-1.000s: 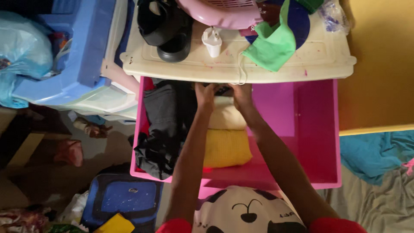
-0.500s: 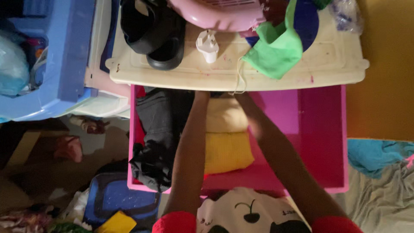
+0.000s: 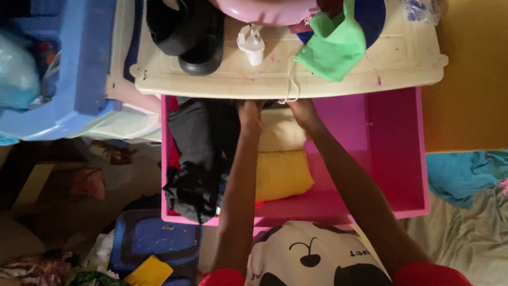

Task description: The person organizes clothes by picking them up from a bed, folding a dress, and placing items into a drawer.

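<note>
Under both hands' fingers (image 3: pixel 248 108) — cream folded cloth (image 3: pixel 280 135), touching.

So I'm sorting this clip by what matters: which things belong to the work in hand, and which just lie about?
In hand:
left hand and right hand, both at the cream folded cloth
yellow folded cloth
dark clothes
pink drawer

Lying about:
green cloth
white plug
black shoe
blue bag

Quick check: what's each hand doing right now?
Left hand: on the folded cream cloth; grip cannot be told.
Right hand: same cloth; grip cannot be told.
</note>
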